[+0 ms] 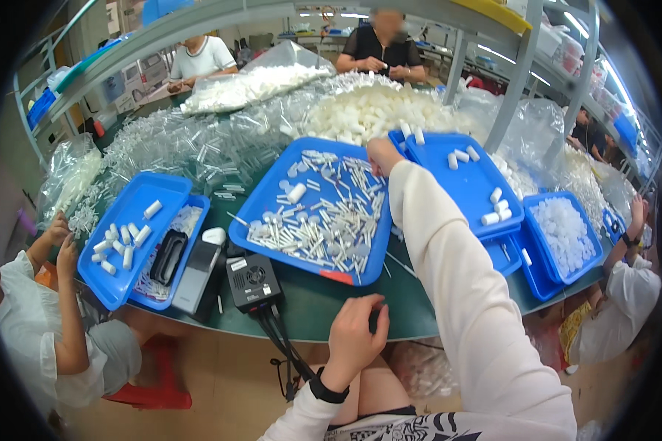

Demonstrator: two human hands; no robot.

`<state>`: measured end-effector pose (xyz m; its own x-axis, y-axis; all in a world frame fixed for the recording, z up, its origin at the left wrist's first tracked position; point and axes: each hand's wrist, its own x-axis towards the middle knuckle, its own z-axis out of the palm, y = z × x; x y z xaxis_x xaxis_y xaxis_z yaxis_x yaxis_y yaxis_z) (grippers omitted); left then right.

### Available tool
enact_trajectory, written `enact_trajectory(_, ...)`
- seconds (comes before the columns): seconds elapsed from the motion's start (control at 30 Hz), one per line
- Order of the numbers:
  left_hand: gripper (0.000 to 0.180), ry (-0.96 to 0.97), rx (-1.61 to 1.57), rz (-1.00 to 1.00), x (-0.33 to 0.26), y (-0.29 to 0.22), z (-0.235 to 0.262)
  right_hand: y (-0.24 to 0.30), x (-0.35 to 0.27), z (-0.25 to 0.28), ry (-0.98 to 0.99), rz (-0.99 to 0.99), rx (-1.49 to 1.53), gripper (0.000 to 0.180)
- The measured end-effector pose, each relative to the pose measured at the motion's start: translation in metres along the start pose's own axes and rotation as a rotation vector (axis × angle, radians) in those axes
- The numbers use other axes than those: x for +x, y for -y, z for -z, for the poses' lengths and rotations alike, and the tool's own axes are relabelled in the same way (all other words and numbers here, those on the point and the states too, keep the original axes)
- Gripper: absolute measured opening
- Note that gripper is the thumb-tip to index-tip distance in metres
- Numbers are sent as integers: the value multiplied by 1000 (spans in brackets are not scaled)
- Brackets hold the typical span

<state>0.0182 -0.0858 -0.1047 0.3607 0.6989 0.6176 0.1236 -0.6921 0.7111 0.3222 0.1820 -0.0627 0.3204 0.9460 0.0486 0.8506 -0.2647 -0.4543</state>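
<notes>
My right arm stretches forward over the table. My right hand is at the far right corner of a large blue tray, its fingers curled downward; what they hold, if anything, is hidden. Inside that tray lie many thin white sticks, several translucent discs and a white cylinder. My left hand hovers by the table's near edge with curled fingers, thumb close to the index finger; I cannot make out anything in it. Right of my right arm, another blue tray carries several white cylinders.
A black box with cables and a grey-white device stand at the near edge. More blue trays lie left, and a bin of translucent pieces right. Piled parts and a metal shelf post are beyond. Other people sit around.
</notes>
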Motion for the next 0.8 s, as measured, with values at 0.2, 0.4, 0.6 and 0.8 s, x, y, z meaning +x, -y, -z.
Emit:
enact_trajectory(0.2, 15, -8, 32, 1, -2, 7, 4, 79, -71, 0, -79, -71, -246, 39)
enact_trajectory(0.4, 14, -14, 25, 2, -1, 4, 2, 68, -76, -2, -257, -90, -133, 34)
enact_trajectory(0.6, 15, -64, -93, 158, 2, 0, 5, 95, -134, 36, -495, 25, 458, 31)
enact_trajectory(0.8, 19, -203, -410, 297, 3, 9, 6, 100, -293, 7, -143, 197, 992, 11)
